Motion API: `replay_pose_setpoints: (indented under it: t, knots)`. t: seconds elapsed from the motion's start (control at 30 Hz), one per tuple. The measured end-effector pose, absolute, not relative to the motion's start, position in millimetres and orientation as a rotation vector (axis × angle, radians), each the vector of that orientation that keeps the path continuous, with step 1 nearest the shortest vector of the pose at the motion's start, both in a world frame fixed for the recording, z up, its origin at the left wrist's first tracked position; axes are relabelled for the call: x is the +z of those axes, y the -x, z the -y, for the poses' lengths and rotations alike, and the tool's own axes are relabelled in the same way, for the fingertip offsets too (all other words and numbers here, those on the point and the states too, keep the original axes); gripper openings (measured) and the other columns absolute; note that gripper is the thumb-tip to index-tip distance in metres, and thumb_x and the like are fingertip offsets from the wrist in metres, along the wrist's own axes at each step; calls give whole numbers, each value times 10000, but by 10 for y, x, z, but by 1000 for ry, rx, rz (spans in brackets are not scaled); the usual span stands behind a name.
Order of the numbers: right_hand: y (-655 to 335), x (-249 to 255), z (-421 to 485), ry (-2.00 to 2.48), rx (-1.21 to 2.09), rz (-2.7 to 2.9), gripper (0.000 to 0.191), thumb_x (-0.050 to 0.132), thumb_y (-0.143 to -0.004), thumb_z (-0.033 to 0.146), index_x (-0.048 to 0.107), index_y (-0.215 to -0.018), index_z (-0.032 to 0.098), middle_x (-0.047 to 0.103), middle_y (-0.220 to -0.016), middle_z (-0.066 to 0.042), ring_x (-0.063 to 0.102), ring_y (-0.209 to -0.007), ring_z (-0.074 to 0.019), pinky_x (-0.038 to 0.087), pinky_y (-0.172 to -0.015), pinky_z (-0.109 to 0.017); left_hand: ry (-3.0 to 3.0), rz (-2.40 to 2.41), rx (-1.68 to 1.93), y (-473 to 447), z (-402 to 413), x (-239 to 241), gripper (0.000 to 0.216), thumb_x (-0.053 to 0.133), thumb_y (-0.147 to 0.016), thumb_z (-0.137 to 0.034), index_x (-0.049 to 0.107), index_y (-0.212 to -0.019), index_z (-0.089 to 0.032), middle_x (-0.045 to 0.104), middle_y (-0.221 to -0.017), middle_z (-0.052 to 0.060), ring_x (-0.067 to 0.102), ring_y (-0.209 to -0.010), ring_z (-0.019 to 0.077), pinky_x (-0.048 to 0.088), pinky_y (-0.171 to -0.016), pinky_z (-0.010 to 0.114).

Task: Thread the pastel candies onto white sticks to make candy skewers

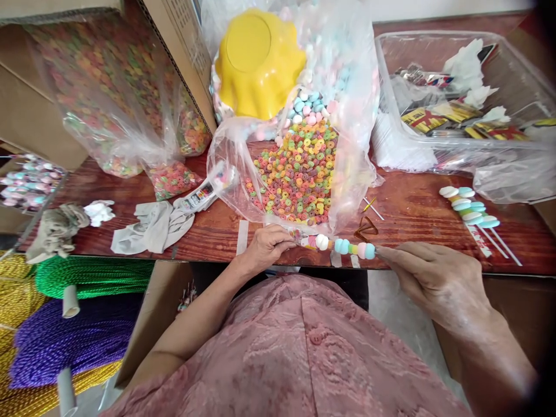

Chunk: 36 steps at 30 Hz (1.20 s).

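Note:
Between my two hands, over the table's front edge, runs a candy skewer (342,247) with white, blue and pink puffy candies and small coloured rings. The fingers of my left hand (268,248) are pinched at its left end. My right hand (438,278) has its fingers closed on the right end, beside a blue candy. Ahead of both hands lies an open clear plastic bag (230,174) of loose ring candies (299,174). Blue, pink and white candies (309,107) sit just behind the rings.
A yellow scalloped bowl (256,61) rests upside down at the back. Bagged rings fill a cardboard box (182,40) at left. Finished-looking skewers (471,207) lie right, before a clear bin (434,142). Grey gloves (154,226) lie left; purple cord (78,341) hangs below.

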State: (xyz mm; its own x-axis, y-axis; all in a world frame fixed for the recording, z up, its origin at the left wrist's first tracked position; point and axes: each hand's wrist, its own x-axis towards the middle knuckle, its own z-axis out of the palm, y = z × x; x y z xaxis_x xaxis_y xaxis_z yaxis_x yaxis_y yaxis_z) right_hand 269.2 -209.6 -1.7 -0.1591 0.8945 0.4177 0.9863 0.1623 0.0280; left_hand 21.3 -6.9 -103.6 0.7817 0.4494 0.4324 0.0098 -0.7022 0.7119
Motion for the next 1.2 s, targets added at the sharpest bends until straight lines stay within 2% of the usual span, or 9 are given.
replay_pose_setpoints:
  t: [0.43, 0.6, 0.77, 0.93, 1.2]
  knots:
    - [-2716, -96, 2179, 1858, -310, 2094, 192, 548, -948, 116, 733, -968, 165, 724, -791, -32, 645, -647, -132, 400, -591, -252, -2265, -348, 812, -210, 77, -1025, 135, 648, -916, -239, 746, -848, -176, 752, -793, 49, 697, -760, 144, 552, -724, 265]
    - [-2662, -79, 2129, 1835, -341, 2141, 195, 547, -949, 118, 735, -933, 167, 668, -671, 1, 597, -595, -121, 388, -590, -258, -2312, -316, 778, -202, 84, -1020, 139, 636, -926, -254, 743, -877, -181, 750, -822, 53, 692, -780, 146, 549, -733, 272]
    - [-2593, -94, 2059, 1793, -429, 2191, 216, 532, -913, 81, 722, -945, 180, 692, -724, -7, 607, -633, -140, 396, -611, -278, -2365, -306, 753, -203, 85, -1026, 176, 603, -945, -275, 743, -890, -185, 745, -836, 58, 690, -800, 150, 551, -743, 278]
    - [-2596, -36, 2047, 1782, -572, 2186, 261, 538, -882, 71, 702, -1044, 194, 722, -800, -27, 627, -695, -163, 413, -636, -289, -2416, -253, 775, -212, 88, -1011, 212, 559, -966, -267, 731, -891, -168, 739, -829, 75, 679, -791, 160, 540, -732, 289]
    - [-2587, -25, 1937, 1741, -564, 2328, 276, 511, -860, 57, 694, -986, 219, 725, -792, 1, 605, -669, -149, 327, -594, -304, -2433, -243, 713, -211, 75, -1029, 257, 527, -979, -292, 728, -875, -172, 739, -829, 84, 678, -796, 164, 542, -753, 306]
